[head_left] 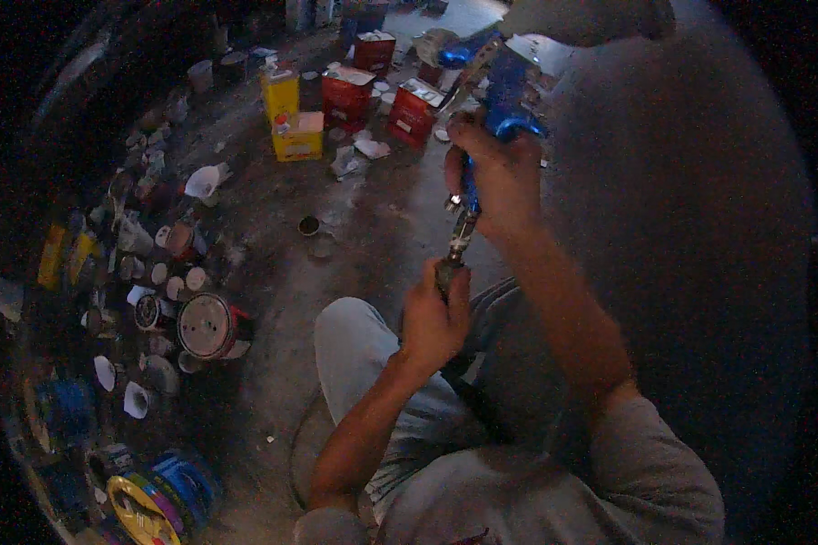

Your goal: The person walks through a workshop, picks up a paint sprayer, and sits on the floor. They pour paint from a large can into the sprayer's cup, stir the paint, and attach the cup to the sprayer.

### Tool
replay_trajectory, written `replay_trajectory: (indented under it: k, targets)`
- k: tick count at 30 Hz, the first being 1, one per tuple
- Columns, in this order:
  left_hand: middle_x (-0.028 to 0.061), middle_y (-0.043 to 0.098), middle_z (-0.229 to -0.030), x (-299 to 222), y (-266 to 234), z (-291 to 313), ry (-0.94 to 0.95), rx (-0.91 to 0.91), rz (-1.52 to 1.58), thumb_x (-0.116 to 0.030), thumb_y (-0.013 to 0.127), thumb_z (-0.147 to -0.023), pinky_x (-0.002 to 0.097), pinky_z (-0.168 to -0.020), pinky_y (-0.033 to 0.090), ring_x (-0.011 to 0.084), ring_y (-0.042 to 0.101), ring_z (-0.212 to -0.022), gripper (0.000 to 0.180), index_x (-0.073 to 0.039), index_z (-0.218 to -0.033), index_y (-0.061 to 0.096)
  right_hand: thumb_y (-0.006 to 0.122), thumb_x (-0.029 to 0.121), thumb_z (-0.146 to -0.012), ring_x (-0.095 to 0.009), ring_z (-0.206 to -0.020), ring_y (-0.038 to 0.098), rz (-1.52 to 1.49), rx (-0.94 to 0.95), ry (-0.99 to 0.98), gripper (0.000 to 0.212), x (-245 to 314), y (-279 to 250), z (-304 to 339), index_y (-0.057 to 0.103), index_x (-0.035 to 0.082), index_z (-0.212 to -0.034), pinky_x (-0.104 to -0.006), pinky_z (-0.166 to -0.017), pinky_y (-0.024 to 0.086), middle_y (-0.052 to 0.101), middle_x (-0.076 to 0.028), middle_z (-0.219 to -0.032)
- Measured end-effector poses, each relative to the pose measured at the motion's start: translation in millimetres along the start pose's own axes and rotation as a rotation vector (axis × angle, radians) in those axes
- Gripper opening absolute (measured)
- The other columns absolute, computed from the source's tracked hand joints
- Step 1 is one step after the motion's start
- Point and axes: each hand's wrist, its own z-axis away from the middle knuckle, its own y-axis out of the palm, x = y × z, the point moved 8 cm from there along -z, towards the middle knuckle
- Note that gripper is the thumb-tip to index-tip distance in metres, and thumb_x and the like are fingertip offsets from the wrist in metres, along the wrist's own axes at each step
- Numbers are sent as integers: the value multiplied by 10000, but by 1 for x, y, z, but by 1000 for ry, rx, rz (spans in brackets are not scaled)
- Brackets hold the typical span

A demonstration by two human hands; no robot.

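My right hand (509,177) is wrapped round the handle of a blue spray gun (509,95), held up in front of me. A pale rounded cup (591,20) shows at the gun's upper end, partly cut off by the picture's edge. Below the handle a silver metal fitting (462,234) runs down toward my left hand (434,318). That hand is closed round the dark lower end of the fitting, where an air hose seems to join; its fingers cover most of the joint.
Red cans (347,95) and yellow cans (298,136) stand on the floor ahead. Lidded tins (206,325), cups and scraps crowd the left side. Coloured round containers (146,509) lie lower left. A small open tin (309,225) stands mid-floor. A dark surface rises at right.
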Motion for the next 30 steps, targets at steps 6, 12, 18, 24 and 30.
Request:
replay_trajectory:
  k: [6, 12, 18, 24, 30]
  targets:
    - [197, 637, -729, 7, 17, 1, 48, 5, -93, -149, 600, -938, 437, -547, 476, 383, 646, -634, 190, 3, -1008, 510, 687, 85, -811, -153, -426, 508, -83, -38, 108, 150, -33, -32, 3, 558, 43, -874, -294, -396, 384, 534, -46, -597]
    - [199, 635, -718, 19, 44, 9, 110, 35, -175, -212, 599, -943, 433, -555, 463, 381, 636, -633, 214, -13, -989, 533, 672, 94, -826, -161, -435, 512, -191, -99, 229, 162, -40, -68, 14, 547, 50, -919, -297, -414, 399, 539, -51, -582]
    - [67, 552, -676, 43, 73, 11, -135, 260, 41, -398, 512, -987, 382, -572, 408, 183, 519, -599, 389, -15, -1043, 541, 655, 81, -814, -168, -452, 546, -100, -99, 204, 177, -40, -86, 24, 588, 41, -973, -309, -421, 419, 578, -42, -625]
    - [23, 492, -701, 34, 92, -12, -243, 372, 85, -497, 501, -981, 338, -611, 391, 139, 454, -666, 478, -26, -1044, 554, 684, 107, -811, -148, -482, 564, 117, -247, 332, 151, -49, -133, 1, 623, 41, -934, -286, -432, 436, 613, -41, -736]
    - [33, 539, -768, 35, 93, -70, -368, 484, -40, -498, 487, -987, 322, -673, 418, 152, 495, -722, 484, -24, -1027, 576, 704, 127, -813, -120, -421, 521, -602, -207, 378, 124, -46, -128, -65, 632, 49, -877, -285, -388, 390, 586, -18, -655]
